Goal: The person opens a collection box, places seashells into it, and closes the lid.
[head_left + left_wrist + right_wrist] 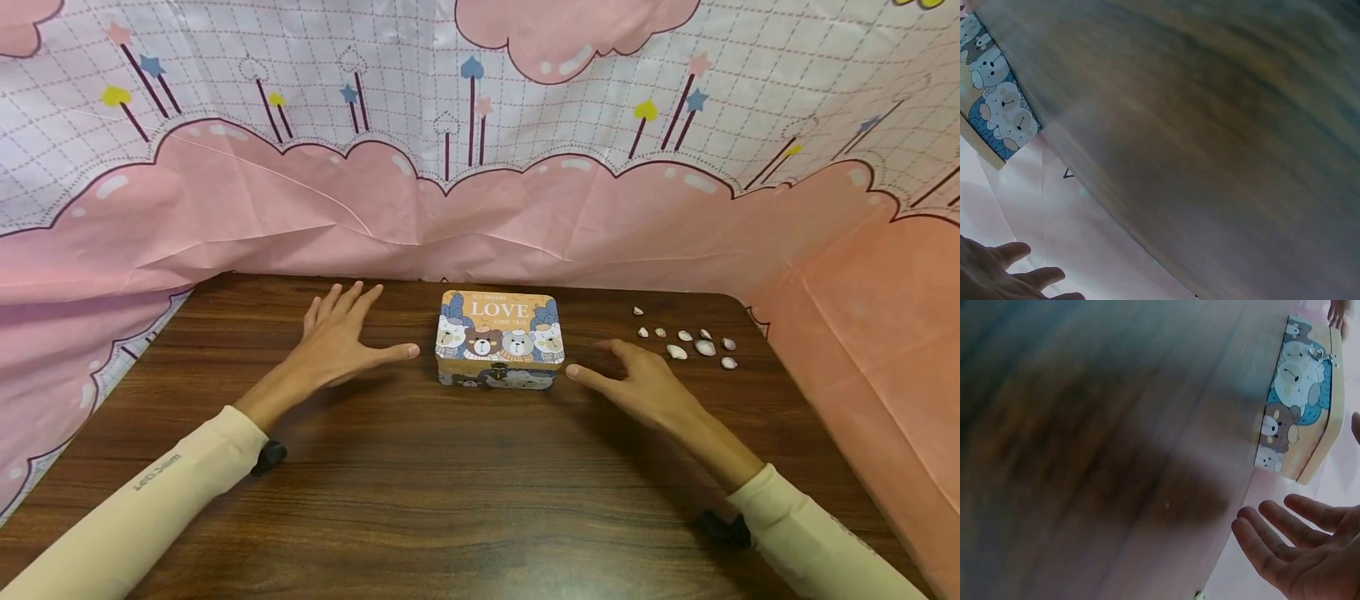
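A small tin box [498, 340] with cartoon bears and the word LOVE on its lid stands closed on the brown table, its clasp facing me. To its left, my left hand [341, 342] is held with fingers spread and the thumb pointing at the box, a gap between them. My right hand [645, 383] is at the box's right side, fingers loosely bent and thumb tip close to the box's corner; it holds nothing. In the right wrist view the fingers [1291, 531] are relaxed and apart from the box [1300, 394]. The left wrist view shows the box's side [997, 87].
Several small seashells [705, 347] lie scattered on the table right of the box, beyond my right hand. The dark wooden table [420, 483] ends at a pink patterned cloth [480, 225] hanging behind it, with more cloth at the right side.
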`<control>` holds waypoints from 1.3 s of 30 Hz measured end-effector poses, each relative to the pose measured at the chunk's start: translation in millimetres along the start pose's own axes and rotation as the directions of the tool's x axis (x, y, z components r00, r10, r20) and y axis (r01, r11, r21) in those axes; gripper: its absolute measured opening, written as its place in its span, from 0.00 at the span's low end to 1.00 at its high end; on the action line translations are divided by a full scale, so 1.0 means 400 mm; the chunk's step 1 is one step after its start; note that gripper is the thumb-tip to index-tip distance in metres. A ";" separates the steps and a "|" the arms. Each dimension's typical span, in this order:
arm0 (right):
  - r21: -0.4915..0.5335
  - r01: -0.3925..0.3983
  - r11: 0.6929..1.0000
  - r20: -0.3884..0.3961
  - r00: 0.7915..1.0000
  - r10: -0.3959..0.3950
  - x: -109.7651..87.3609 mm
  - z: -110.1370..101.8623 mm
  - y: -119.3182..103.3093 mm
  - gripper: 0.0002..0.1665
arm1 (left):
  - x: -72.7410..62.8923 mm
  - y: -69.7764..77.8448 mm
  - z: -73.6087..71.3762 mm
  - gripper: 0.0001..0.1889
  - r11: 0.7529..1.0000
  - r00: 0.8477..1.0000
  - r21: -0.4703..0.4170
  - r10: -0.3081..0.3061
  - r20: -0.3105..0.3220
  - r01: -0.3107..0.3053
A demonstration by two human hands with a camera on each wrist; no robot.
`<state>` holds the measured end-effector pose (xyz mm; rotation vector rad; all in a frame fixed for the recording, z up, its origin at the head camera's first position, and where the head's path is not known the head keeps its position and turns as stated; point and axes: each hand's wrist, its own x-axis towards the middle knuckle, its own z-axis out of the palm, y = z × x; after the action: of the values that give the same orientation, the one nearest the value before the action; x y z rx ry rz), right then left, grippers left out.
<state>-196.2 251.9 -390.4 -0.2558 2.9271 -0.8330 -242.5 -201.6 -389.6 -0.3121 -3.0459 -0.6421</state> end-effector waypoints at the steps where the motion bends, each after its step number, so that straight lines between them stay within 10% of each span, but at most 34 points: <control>1: 0.008 0.001 1.000 0.005 1.000 -0.001 -0.001 0.003 -0.003 0.59 | 0.001 0.002 0.002 0.69 1.000 1.000 -0.001 0.005 0.000 -0.005; 21: 0.189 0.190 0.963 0.098 0.973 -0.211 0.004 0.023 -0.014 0.17 | 0.010 0.065 0.031 0.66 0.990 0.992 -0.059 0.129 0.005 -0.129; 39: 0.473 0.140 0.870 0.286 0.910 -0.302 0.015 0.047 -0.025 0.27 | 0.006 0.108 0.042 0.49 0.920 0.933 -0.155 0.355 -0.057 -0.359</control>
<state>-198.2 232.8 -401.4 -0.6417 2.3228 -1.3046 -236.0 -155.6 -387.7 -0.8317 -2.7999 -0.8551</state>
